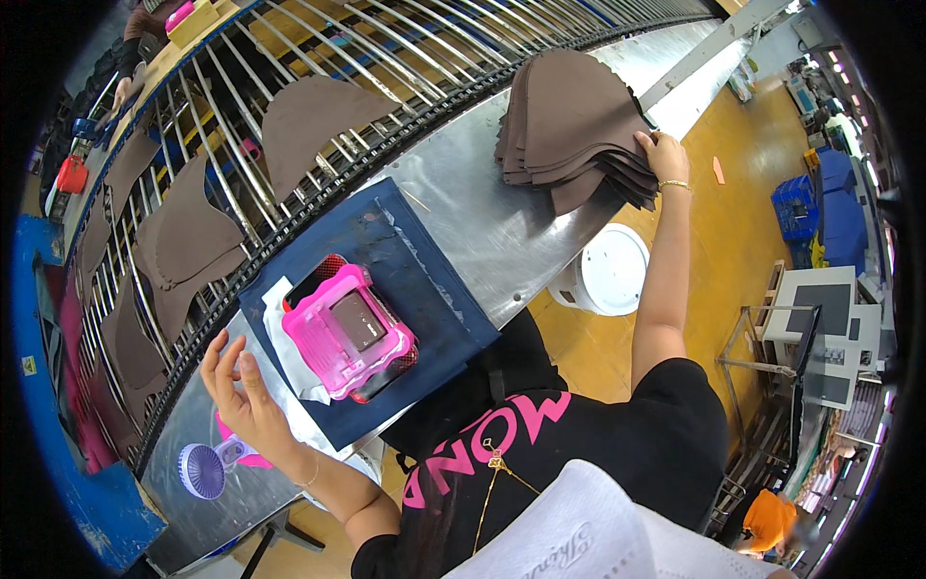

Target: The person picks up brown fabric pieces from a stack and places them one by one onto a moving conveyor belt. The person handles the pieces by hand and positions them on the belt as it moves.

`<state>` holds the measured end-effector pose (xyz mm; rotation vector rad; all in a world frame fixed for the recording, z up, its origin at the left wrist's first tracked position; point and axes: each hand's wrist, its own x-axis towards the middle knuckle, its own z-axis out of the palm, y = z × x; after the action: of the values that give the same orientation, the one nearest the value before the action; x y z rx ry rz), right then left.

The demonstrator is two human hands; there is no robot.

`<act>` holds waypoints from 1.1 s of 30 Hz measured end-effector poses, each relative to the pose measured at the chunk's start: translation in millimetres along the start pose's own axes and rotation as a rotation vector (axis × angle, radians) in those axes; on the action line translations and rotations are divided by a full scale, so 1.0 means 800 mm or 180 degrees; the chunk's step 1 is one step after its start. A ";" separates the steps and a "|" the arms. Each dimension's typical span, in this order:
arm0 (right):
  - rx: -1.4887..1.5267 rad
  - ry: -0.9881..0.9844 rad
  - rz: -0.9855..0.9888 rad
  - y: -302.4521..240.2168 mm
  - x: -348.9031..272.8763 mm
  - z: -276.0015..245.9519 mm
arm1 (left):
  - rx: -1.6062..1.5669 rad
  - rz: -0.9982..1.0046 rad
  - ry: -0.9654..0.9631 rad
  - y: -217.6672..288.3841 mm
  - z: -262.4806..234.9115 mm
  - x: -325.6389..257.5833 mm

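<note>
A thick stack of brown leather-like cut pieces [571, 114] lies fanned out on the metal table [458, 183]. At the stack's right edge, my right hand [664, 157] is closed, with thumb and fingers pinching the brown pieces; how many are in the pinch I cannot tell. My left hand [241, 391] is raised over the table beside the conveyor, fingers apart and holding nothing. Near it, a bright pink plastic stand [316, 340] with a small dark brown block [357, 320] in it rests on a dark blue sheet [446, 307].
A conveyor of metal rods [217, 125] runs along the table's far side, carrying several brown pieces [313, 125]. A purple hand fan [203, 471] lies near the left wrist. A white bucket [615, 270] stands below the table's right edge. A person's hand [122, 92] shows across the conveyor.
</note>
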<state>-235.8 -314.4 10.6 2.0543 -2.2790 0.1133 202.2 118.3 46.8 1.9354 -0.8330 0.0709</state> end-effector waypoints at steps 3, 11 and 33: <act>-0.0174 0.0147 0.0124 -0.021 -0.021 -0.010 | 0.0120 0.0124 0.0019 0.000 -0.002 -0.001; -0.0097 0.0407 -0.0326 -0.027 -0.032 -0.049 | -0.0058 -0.0051 -0.0043 -0.001 -0.014 -0.005; 0.3791 -0.1917 -0.4018 -0.325 -0.299 -0.128 | -0.0355 -0.0447 0.0565 0.038 -0.134 0.029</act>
<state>47.9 -93.7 89.7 4.0381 -0.3631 1.0152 233.7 184.4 134.0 1.8470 -0.5708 0.1082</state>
